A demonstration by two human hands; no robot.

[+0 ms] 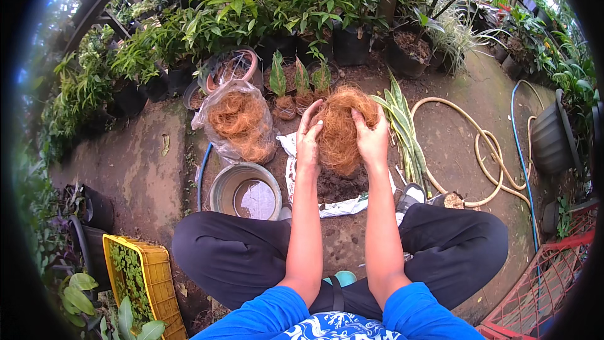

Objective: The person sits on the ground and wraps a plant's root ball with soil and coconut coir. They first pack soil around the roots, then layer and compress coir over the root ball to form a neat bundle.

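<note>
A loose clump of brown coconut fibre [344,127] is held up in front of me between both hands. My left hand [309,139] lies along its left side, fingers slightly spread against the strands. On the other side, my right hand [370,134] grips it, with the thumb pressed on the front. Below the clump, dark soil [337,186] lies on a white sack [347,208], partly hidden by my forearms. A clear plastic bag [269,123] to the left contains more coconut fibre [236,115]. Beyond the clump stand three small variegated plants [278,75] with wrapped root balls [285,107].
A bucket [217,191] of water stands near my left knee. Cut snake plant leaves [409,137] and a coiled beige hose [493,146] lie to the right. Black pots [351,47] line the back. A yellow crate [160,274] sits lower left, a red metal grid [542,283] lower right.
</note>
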